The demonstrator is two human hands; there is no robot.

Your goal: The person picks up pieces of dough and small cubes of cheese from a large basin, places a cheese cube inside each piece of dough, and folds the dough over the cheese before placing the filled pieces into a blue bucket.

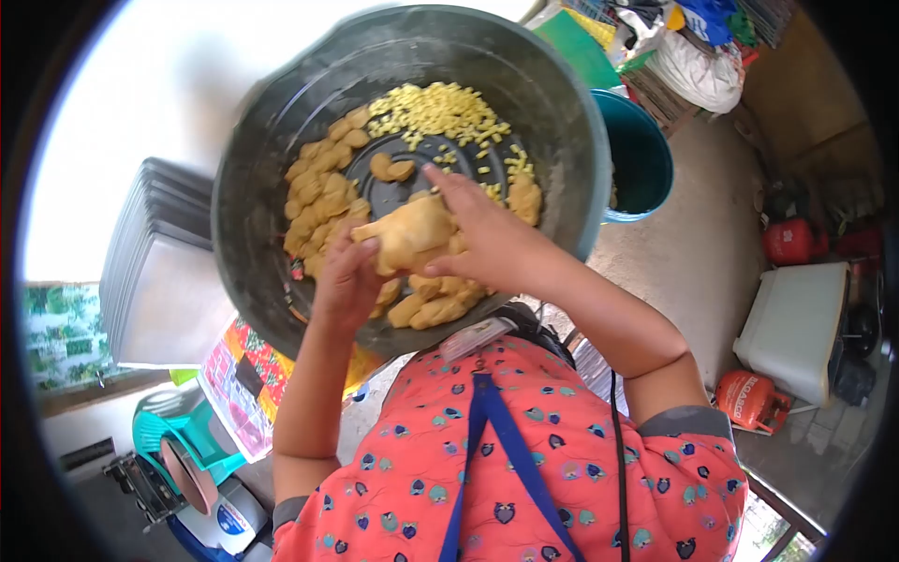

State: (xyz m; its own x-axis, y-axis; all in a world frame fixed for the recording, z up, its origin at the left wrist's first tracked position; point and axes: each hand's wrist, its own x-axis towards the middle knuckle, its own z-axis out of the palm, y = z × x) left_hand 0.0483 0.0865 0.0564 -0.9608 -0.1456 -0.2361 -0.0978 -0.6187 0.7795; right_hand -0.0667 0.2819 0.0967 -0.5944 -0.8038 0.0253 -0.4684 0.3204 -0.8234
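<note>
A lump of yellowish-brown dough [412, 229] is held between both hands over a large dark basin [267, 206]. My left hand [343, 279] grips its lower left end, thumb on top. On the right side, my right hand [492, 239] curves round the lump with its fingers pressed against it. Many dough pieces [323, 192] lie along the basin's left side. More dough pieces [440, 302] rest at the near side, partly beneath my hands. Small pale-yellow cut pieces [435, 110] are spread at the far side of the basin.
A teal bucket [646, 155] stands right of the basin. Stacked metal trays [173, 281] are at the left, above a teal chair [164, 431]. An orange gas cylinder [752, 401] and a white box [794, 328] stand at the right. Bags [698, 70] are piled at the back.
</note>
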